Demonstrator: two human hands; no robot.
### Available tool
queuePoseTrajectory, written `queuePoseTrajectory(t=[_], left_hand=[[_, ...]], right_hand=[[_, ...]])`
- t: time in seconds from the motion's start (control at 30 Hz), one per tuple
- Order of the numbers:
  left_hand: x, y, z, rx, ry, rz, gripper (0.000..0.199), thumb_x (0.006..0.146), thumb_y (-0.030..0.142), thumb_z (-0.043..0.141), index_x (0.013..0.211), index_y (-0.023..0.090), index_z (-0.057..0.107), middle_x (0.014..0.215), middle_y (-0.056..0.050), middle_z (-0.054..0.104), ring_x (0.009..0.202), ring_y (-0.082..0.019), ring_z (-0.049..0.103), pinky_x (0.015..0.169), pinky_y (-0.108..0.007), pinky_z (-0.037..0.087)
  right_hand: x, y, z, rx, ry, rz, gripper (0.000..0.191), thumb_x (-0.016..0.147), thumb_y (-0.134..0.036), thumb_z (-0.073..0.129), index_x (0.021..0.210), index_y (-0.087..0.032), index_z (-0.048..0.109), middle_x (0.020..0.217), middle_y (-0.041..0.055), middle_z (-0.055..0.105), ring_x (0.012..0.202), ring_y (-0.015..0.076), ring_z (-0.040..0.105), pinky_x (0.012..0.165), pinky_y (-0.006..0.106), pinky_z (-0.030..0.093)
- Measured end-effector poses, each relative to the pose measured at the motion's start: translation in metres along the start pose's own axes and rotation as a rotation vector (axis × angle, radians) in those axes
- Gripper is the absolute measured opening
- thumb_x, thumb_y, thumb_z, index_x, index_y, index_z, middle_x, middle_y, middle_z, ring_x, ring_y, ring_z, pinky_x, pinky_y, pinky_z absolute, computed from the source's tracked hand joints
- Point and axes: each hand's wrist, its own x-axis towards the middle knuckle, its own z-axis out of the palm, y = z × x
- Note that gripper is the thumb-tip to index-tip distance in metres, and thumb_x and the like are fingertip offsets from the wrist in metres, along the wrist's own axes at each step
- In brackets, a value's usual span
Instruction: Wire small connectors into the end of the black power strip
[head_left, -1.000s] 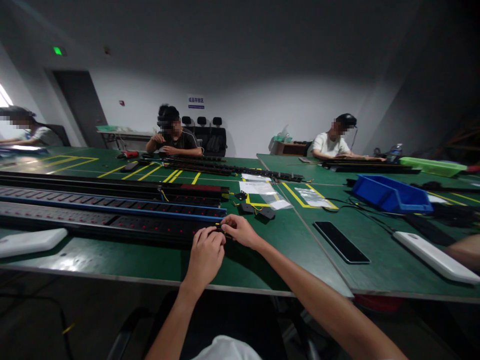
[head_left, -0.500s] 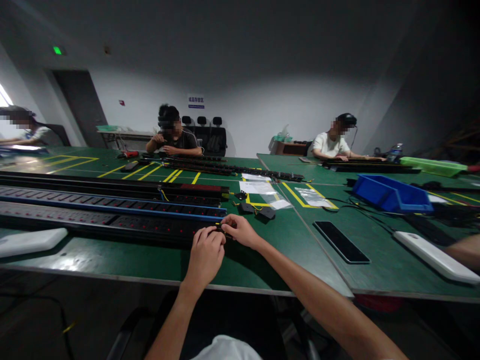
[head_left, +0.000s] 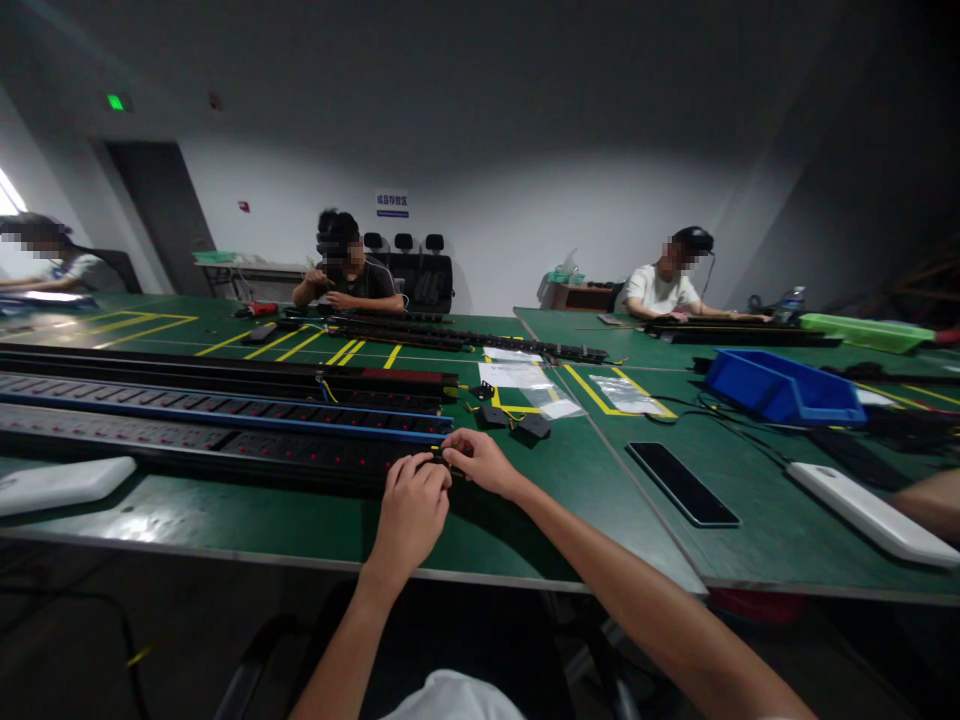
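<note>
A long black power strip [head_left: 300,452] with rows of sockets and small red dots lies along the front of the table. My left hand [head_left: 415,500] curls its fingers over the strip's right end. At that same end, my right hand [head_left: 484,462] has thumb and fingertips drawn together from the right side. Something dark with a bit of yellow shows between the two hands; the fingers hide most of it. Directly behind runs a second strip with a blue edge [head_left: 360,427], and its right end stops by my right fingertips.
Small black boxes with wires [head_left: 531,428] lie beyond my right hand. To the right are a phone [head_left: 682,485], a white power bank [head_left: 870,512] and a blue bin [head_left: 784,388]. Another white device [head_left: 67,485] lies front left. Co-workers sit across the table; an arm shows far right.
</note>
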Motion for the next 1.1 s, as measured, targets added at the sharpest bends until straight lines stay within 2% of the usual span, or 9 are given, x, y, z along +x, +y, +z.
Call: queuePoseTrajectory(t=[0.37, 1.1], left_hand=[[0.0006, -0.0012, 0.0017, -0.001, 0.002, 0.009, 0.017, 0.084, 0.007, 0.052, 0.084, 0.023, 0.058, 0.097, -0.003, 0.069, 0.121, -0.025, 0.055, 0.109, -0.047, 0.035], [0.0005, -0.0001, 0.0007, 0.001, 0.016, 0.012, 0.019, 0.083, 0.006, 0.051, 0.084, 0.023, 0.06, 0.097, -0.004, 0.07, 0.12, -0.025, 0.056, 0.108, -0.048, 0.036]], right_hand=[[0.0003, -0.0002, 0.0005, 0.017, -0.004, 0.007, 0.02, 0.084, -0.033, 0.06, 0.096, -0.017, 0.066, 0.068, -0.0029, 0.057, 0.052, 0.0096, 0.052, 0.044, 0.02, 0.041], [-0.0004, -0.0022, -0.0002, -0.021, 0.024, -0.02, 0.018, 0.084, -0.031, 0.062, 0.093, -0.017, 0.067, 0.068, -0.0023, 0.06, 0.058, 0.0103, 0.053, 0.052, 0.02, 0.042]])
